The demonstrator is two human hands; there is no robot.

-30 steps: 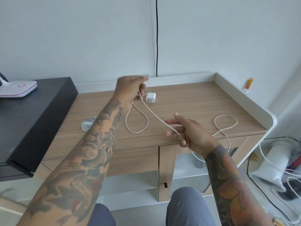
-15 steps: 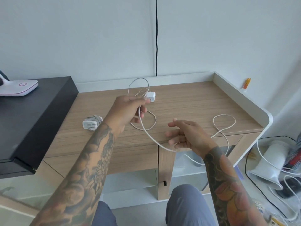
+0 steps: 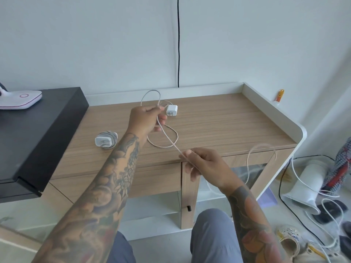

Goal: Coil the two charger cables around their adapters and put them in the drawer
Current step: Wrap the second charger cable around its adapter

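Wooden table (image 3: 218,128) mid-frame, one charger (image 3: 106,142) already wrapped. Left hand (image 3: 146,120) pinching gathered loops by second adapter (image 3: 171,110), right hand (image 3: 205,166) pinching cable (image 3: 169,138) taut for tidy coiling.

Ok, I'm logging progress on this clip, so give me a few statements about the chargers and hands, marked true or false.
1. One adapter on the desk already has its cable coiled round it. True.
2. The second adapter is in the left hand. False: it lies on the desk, beside that hand.
3. Both hands hold the loose cable. True: the right hand pinches it near the desk's front edge.
4. The drawer stands open. False: it looks closed.
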